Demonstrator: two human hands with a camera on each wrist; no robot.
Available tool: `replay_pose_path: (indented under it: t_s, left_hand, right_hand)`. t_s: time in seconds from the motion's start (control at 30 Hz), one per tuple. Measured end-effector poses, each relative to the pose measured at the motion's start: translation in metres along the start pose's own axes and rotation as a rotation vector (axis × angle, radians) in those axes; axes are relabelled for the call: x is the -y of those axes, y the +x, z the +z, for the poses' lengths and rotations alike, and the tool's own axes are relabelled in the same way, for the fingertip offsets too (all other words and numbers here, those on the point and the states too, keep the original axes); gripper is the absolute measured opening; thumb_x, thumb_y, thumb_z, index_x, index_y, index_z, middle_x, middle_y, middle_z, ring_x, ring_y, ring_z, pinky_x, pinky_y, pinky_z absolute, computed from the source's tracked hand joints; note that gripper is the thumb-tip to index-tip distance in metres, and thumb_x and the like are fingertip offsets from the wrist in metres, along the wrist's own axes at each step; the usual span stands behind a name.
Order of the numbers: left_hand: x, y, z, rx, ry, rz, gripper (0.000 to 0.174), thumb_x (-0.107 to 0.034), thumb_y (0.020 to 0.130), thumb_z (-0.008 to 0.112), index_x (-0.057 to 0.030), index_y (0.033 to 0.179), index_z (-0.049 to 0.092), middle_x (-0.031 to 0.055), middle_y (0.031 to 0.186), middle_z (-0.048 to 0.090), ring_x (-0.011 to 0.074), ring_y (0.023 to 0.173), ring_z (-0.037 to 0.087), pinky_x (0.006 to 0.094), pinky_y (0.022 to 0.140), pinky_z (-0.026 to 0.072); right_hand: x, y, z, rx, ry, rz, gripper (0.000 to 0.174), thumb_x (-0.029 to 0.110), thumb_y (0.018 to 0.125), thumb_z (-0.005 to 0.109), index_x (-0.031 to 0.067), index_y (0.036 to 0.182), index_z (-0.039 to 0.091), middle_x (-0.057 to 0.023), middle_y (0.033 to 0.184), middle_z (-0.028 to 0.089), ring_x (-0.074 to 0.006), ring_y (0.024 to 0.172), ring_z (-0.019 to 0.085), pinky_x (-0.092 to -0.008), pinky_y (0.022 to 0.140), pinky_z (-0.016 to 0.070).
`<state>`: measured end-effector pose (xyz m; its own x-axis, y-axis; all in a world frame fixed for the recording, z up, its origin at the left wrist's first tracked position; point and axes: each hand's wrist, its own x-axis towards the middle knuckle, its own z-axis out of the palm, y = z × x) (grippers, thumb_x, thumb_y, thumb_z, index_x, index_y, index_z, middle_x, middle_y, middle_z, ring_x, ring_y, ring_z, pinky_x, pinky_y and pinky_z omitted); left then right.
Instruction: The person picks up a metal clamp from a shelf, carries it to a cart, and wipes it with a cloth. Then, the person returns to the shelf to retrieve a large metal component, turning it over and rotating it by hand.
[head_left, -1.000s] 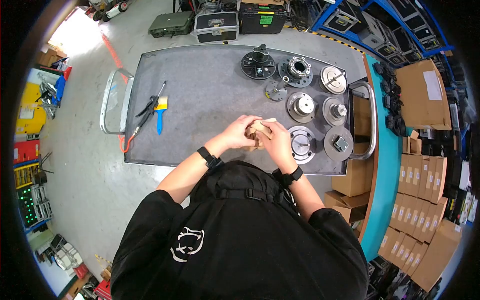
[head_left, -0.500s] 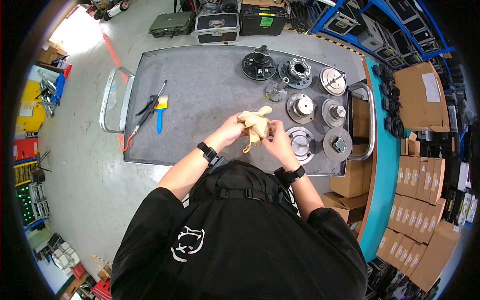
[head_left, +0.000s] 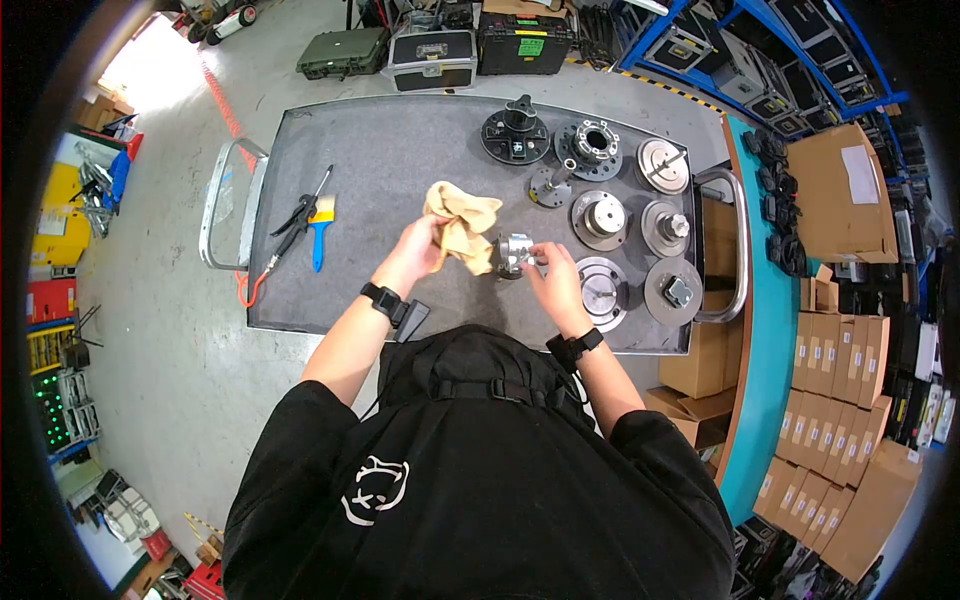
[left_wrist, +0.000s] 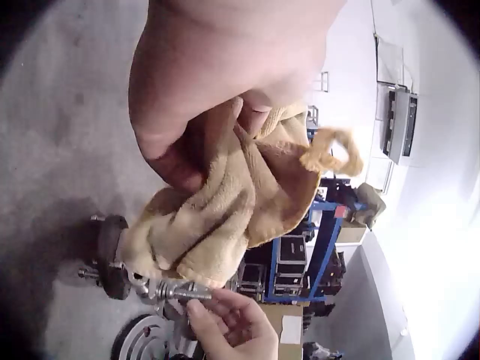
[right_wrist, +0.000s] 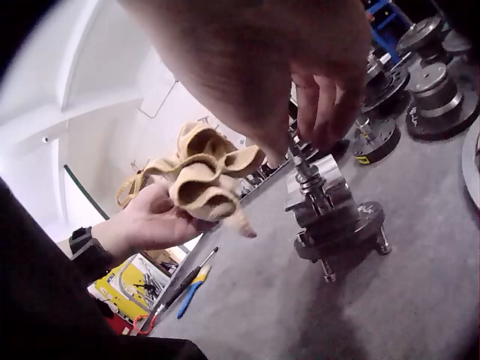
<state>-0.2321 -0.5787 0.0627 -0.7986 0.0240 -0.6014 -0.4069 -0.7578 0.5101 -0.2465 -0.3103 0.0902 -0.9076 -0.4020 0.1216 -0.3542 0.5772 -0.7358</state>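
Observation:
A crumpled tan cloth (head_left: 462, 222) with a loop at its edge is gripped by my left hand (head_left: 412, 248), left of a small metal part. That metal part (right_wrist: 326, 202) has a silver body on a dark round flange (right_wrist: 349, 234) with bolts sticking out underneath. My right hand (head_left: 560, 285) pinches the threaded rod (right_wrist: 307, 176) at its end, partly hiding the tip. In the left wrist view the cloth's lower edge overlaps the part, and the right hand (left_wrist: 238, 328) shows below it.
Several flanged metal parts (head_left: 603, 217) stand on the right of the grey cart top (head_left: 390, 160). At its left lie a blue-handled brush (head_left: 320, 232) and a black air gun (head_left: 292, 228) with an orange hose. A metal handle (head_left: 742, 245) bounds the right end.
The cloth was bunched between both hands, then spread open. My left hand has moved left with it, uncovering the metal part at my right hand.

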Motion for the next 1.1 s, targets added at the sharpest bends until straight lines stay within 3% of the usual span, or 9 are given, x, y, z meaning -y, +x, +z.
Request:
replay_pose_path:
  t_s: [0.1,0.37,0.5,0.57,0.83,0.93,1.0,1.07,1.1]
  left_hand:
    - [-0.015,-0.010,-0.018,-0.024,0.033,0.056,0.032,-0.019,0.092,0.049,-0.0027,0.119,0.055,0.0109,0.112,0.066,0.0247,0.101,0.065,0.0407,0.090,0.0514]
    - [-0.016,-0.020,-0.060,-0.077,-0.009,0.048,0.030,-0.019,0.092,0.050,-0.0066,0.119,0.055,0.0090,0.109,0.066,0.0240,0.099,0.065,0.0398,0.089,0.0523]
    - [-0.004,-0.020,-0.080,-0.130,-0.017,0.034,0.030,-0.019,0.091,0.051,-0.0058,0.118,0.056,0.0091,0.109,0.066,0.0242,0.098,0.065,0.0398,0.089,0.0525]
    - [0.000,-0.022,-0.083,-0.143,-0.019,0.000,0.030,-0.019,0.092,0.051,-0.0051,0.117,0.056,0.0096,0.109,0.067,0.0243,0.097,0.066,0.0397,0.088,0.0529]
    - [0.009,-0.019,-0.094,-0.165,-0.010,-0.035,0.030,-0.015,0.091,0.051,-0.0026,0.117,0.056,0.0115,0.107,0.067,0.0245,0.096,0.066,0.0400,0.086,0.0536]
    - [0.010,-0.019,-0.092,-0.131,0.144,0.016,0.029,-0.018,0.089,0.055,-0.0018,0.114,0.055,0.0105,0.104,0.067,0.0200,0.088,0.066,0.0369,0.079,0.0540]
    - [0.011,-0.022,-0.082,-0.221,0.366,0.178,0.041,-0.017,0.089,0.054,0.0020,0.124,0.047,0.0131,0.113,0.063,0.0200,0.089,0.065,0.0351,0.081,0.0527]
    - [0.002,-0.041,-0.054,-0.258,0.496,0.276,0.046,-0.017,0.089,0.054,0.0012,0.130,0.042,0.0143,0.117,0.061,0.0212,0.091,0.064,0.0347,0.082,0.0521]
    - [0.000,-0.046,-0.045,-0.285,0.634,0.372,0.052,-0.017,0.088,0.054,0.0005,0.135,0.037,0.0154,0.121,0.059,0.0223,0.093,0.063,0.0344,0.084,0.0514]
  right_hand:
    - [-0.005,0.006,0.002,-0.021,-0.018,-0.034,0.030,0.007,0.076,0.075,-0.0015,0.101,0.060,-0.0160,0.093,0.065,-0.0267,0.080,0.067,-0.0363,0.067,0.0530]
    - [-0.004,0.017,0.003,0.041,-0.030,0.057,0.023,0.011,0.077,0.076,-0.0017,0.093,0.067,-0.0166,0.084,0.069,-0.0271,0.073,0.068,-0.0350,0.067,0.0534]
    - [-0.009,0.014,0.006,0.031,-0.021,0.074,0.022,0.013,0.078,0.076,-0.0021,0.092,0.068,-0.0171,0.082,0.069,-0.0272,0.072,0.068,-0.0347,0.067,0.0536]
    - [-0.010,0.014,0.007,0.017,0.056,0.082,0.020,0.013,0.078,0.074,-0.0014,0.091,0.068,-0.0183,0.082,0.066,-0.0322,0.074,0.065,-0.0379,0.068,0.0516]
    - [-0.001,0.018,0.008,0.015,0.025,0.116,0.018,0.011,0.081,0.071,-0.0017,0.093,0.068,-0.0207,0.085,0.068,-0.0323,0.078,0.067,-0.0381,0.070,0.0523]
    - [0.002,0.021,0.007,0.021,0.065,0.124,0.017,0.010,0.082,0.071,-0.0019,0.093,0.069,-0.0203,0.084,0.068,-0.0304,0.076,0.068,-0.0362,0.068,0.0523]
    - [0.004,0.021,0.006,0.030,0.086,0.126,0.016,0.009,0.082,0.071,-0.0019,0.093,0.069,-0.0198,0.083,0.069,-0.0284,0.074,0.069,-0.0346,0.067,0.0523]
    - [0.004,0.018,0.003,0.029,0.152,0.175,0.015,0.008,0.084,0.070,-0.0028,0.094,0.069,-0.0159,0.081,0.071,-0.0189,0.070,0.068,-0.0293,0.064,0.0513]
    - [-0.001,0.016,0.003,0.038,0.150,0.174,0.015,0.008,0.084,0.070,-0.0028,0.094,0.069,-0.0159,0.081,0.071,-0.0189,0.070,0.068,-0.0293,0.064,0.0513]
